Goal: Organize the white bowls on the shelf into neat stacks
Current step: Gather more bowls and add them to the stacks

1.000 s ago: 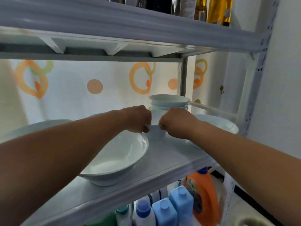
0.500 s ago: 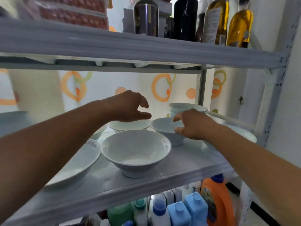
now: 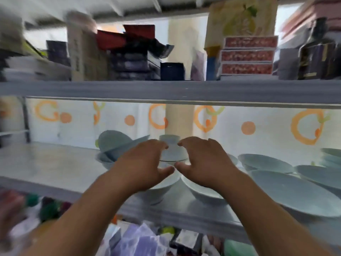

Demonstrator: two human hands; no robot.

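The bowls [image 3: 263,162] looked like glazed ceramic, smooth and faintly glossy. The shelf [image 3: 55,163] had a smooth, pale surface with a dull sheen, perhaps painted metal, though blur made that uncertain. The backdrop [image 3: 258,117] behind seemed a thin printed sheet, matt. The boxes [image 3: 247,56] above looked like printed cardboard.

Above you sit three red patterned boxes [image 3: 247,58] stacked beside a yellow packet [image 3: 239,21], with dark boxes [image 3: 132,60] to their left, while an orange-ringed backdrop [image 3: 258,124] hangs behind and blurred bottles [image 3: 48,206] crowd below.
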